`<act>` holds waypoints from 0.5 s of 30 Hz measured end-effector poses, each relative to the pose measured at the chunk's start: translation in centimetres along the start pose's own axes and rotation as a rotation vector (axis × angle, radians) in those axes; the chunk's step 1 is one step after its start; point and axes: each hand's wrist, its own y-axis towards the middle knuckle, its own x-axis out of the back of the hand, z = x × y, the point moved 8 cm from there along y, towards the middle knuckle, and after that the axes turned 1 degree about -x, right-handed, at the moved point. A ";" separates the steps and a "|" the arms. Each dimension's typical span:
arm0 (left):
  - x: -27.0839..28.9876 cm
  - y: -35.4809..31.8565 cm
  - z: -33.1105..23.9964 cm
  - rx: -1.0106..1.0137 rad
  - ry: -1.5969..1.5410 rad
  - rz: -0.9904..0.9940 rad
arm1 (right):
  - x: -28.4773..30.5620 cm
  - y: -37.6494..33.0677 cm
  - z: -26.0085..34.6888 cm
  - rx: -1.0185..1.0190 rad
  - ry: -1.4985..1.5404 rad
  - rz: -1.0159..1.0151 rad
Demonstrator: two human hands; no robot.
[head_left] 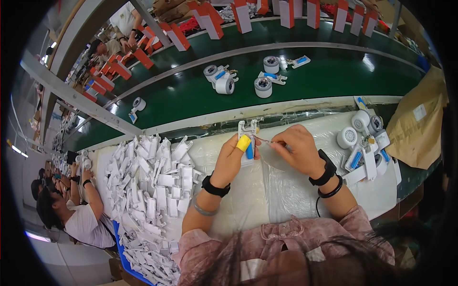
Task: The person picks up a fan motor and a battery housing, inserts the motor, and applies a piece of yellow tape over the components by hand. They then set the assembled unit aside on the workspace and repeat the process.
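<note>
Over the middle of the covered table, my left hand grips a white plastic housing with a blue cylindrical cell in it. Yellow tape wraps the thumb of that hand. My right hand is closed in a pinch on a thin reddish-brown wire that runs to the housing. Its fingertips are just right of the housing. To the right of my right hand lies a cluster of round white fan-like units and housings with blue cells.
A big heap of white plastic parts lies at left, spilling over a blue bin. Beyond the table runs a green conveyor belt carrying several wired units. Orange-and-white boxes stand behind. A brown paper bag sits at right; co-workers sit at left.
</note>
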 end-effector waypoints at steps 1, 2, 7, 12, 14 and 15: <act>-0.2 0.1 0.5 0.051 -0.129 -0.055 | 0.7 -0.1 0.2 0.038 -0.056 -0.117; -0.2 0.0 1.0 0.102 -0.258 -0.111 | 1.3 -0.3 0.4 0.076 -0.111 -0.234; -1.0 -0.1 1.8 0.212 -0.486 -0.097 | 1.4 -0.2 0.6 0.086 -0.074 -0.309; -1.1 -0.2 2.8 0.216 -0.340 -0.119 | 1.2 -0.7 1.5 0.153 0.008 -0.318; -1.3 -0.2 2.8 0.176 -0.354 -0.079 | 1.0 -1.0 1.6 0.191 0.043 -0.305; -1.5 -0.2 2.4 0.177 -0.354 -0.079 | 0.9 -1.1 1.6 0.190 0.043 -0.304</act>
